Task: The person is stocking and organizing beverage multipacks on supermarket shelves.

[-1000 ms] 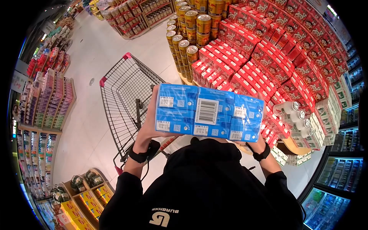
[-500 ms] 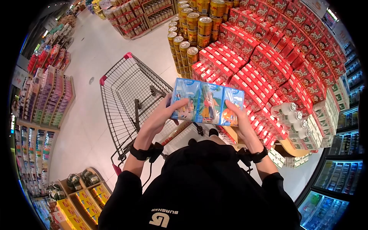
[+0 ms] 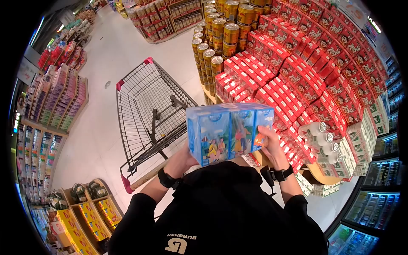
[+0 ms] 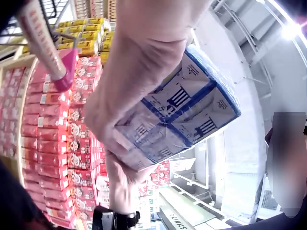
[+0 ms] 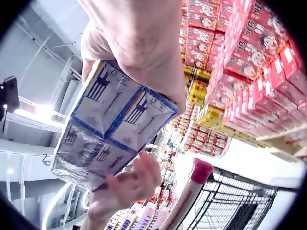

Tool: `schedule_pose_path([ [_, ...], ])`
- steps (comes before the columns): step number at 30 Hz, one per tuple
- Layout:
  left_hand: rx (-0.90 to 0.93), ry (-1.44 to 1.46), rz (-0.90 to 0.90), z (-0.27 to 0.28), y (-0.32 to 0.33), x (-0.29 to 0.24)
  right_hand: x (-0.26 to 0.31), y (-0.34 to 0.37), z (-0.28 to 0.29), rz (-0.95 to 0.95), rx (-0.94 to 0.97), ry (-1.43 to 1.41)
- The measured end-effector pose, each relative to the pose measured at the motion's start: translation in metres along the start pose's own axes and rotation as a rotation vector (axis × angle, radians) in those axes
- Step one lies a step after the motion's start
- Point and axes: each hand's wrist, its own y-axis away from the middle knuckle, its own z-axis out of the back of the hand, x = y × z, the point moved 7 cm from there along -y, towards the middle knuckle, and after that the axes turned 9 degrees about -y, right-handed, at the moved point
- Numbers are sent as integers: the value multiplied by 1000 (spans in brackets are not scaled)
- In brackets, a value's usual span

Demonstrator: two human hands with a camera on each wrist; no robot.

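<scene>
A plastic-wrapped pack of blue cartons is held in front of the torso, its picture side facing up toward the head camera. The right hand grips its right end, thumb on the printed face. At the lower left corner is the left hand, its fingers mostly hidden behind the pack. In the left wrist view the left hand lies along the pack. The right wrist view shows the right hand gripping one end of the pack, with the left hand's fingers bent near the other end.
An empty wire shopping cart stands ahead to the left. Stacked red boxes, gold cans and white-capped bottles are at the right. Low shelves with yellow boxes are at the lower left, lit fridges at the lower right.
The pack has turned from its barcode side to its picture side, then moved lower and closer to the torso. The left thumb has left the printed face.
</scene>
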Motion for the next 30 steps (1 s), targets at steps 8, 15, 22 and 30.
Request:
schedule_pose_path([
  [8,-76,-11,123,-15,-41,76,92,25,-81,320,464,709],
  [15,-309,-137,9,-15,-56,107,104,67,-37,379,87,858],
  [22,-604,-689,-389,-2,-42,106,62,121,-16,126,59,582],
  [30,-986,-1049,-471,-52,-64,159,23,129,36,-65,-14,236],
])
